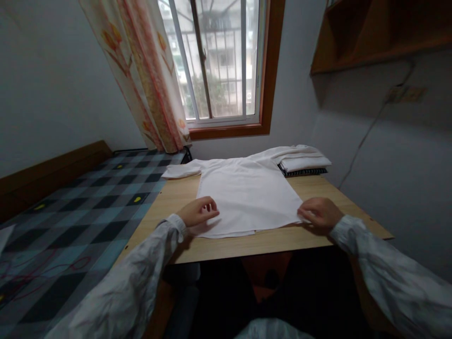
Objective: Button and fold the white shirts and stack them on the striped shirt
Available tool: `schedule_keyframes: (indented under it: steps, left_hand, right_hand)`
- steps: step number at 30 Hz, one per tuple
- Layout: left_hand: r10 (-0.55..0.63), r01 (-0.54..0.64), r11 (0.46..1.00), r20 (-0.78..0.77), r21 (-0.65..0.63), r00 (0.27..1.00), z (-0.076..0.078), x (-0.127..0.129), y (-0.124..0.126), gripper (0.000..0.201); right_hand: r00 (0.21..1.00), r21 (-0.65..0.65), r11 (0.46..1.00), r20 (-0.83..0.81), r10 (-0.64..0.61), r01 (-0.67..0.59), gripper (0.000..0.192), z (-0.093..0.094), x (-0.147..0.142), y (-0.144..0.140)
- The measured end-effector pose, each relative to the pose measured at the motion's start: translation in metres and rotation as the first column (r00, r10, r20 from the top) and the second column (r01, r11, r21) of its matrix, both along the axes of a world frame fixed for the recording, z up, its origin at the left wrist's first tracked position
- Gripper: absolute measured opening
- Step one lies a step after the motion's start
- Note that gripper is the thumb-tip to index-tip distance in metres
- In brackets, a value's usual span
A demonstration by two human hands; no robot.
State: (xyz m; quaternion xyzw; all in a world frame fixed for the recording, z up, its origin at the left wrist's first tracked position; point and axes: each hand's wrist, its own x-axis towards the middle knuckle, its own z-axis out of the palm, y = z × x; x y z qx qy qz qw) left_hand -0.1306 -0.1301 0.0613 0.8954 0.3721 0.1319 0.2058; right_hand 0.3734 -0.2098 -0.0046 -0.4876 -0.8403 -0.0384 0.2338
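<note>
A white long-sleeved shirt (243, 197) lies spread on a light wooden table (226, 251), its hem towards me. One sleeve stretches out at the far left; the other reaches over a stack at the back right. Above the shirt's near left corner is my left hand (199, 211), fingers loosely curled with a gap between them and the thumb, and no cloth visible in them. At the near right corner, my right hand (319, 214) has its fingers closed at the shirt's edge. The fingertips there partly hide the cloth.
Folded white cloth (303, 162) rests on a dark, ridged-edged item (307, 173) at the table's back right. To the left is a bed with a checked cover (106, 207). A window (219, 61) and flowered curtain (141, 70) are behind; a wooden shelf (353, 37) hangs at right.
</note>
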Motion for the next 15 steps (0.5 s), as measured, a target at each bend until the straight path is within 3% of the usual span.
schedule_keyframes:
  steps: [2, 4, 7, 10, 12, 15]
  left_hand:
    - [-0.042, 0.038, 0.978, 0.018, 0.204, 0.999, -0.007, 0.013, 0.004, 0.041]
    - [-0.114, 0.124, 0.947, -0.049, 0.296, 0.992, -0.014, 0.024, 0.005, 0.052]
    - [-0.231, 0.273, 0.915, -0.169, 0.297, 0.958, -0.022, 0.034, 0.002, 0.072]
    - [-0.296, 0.351, 0.886, -0.214, 0.303, 0.931, -0.025, 0.029, -0.005, 0.079]
    - [-0.307, 0.368, 0.874, -0.225, 0.319, 0.925, -0.026, 0.02, -0.01, 0.068]
    - [-0.3, 0.372, 0.864, -0.246, 0.339, 0.922, -0.026, 0.007, -0.018, 0.031]
  right_hand:
    - [0.999, -0.055, 0.998, -0.047, 0.013, -0.015, 0.043, 0.003, -0.022, 0.016]
    - [0.993, -0.078, 0.996, -0.109, 0.039, -0.047, 0.045, 0.0, -0.044, 0.036]
    - [0.991, -0.182, 0.974, -0.048, 0.126, -0.133, 0.071, -0.012, -0.071, 0.057]
    - [0.991, -0.277, 0.953, 0.022, 0.133, -0.122, 0.098, -0.028, -0.081, 0.063]
    - [0.989, -0.29, 0.948, 0.031, 0.143, -0.127, 0.096, -0.035, -0.08, 0.06]
    - [0.984, -0.281, 0.946, 0.027, 0.176, -0.161, 0.085, -0.039, -0.069, 0.053]
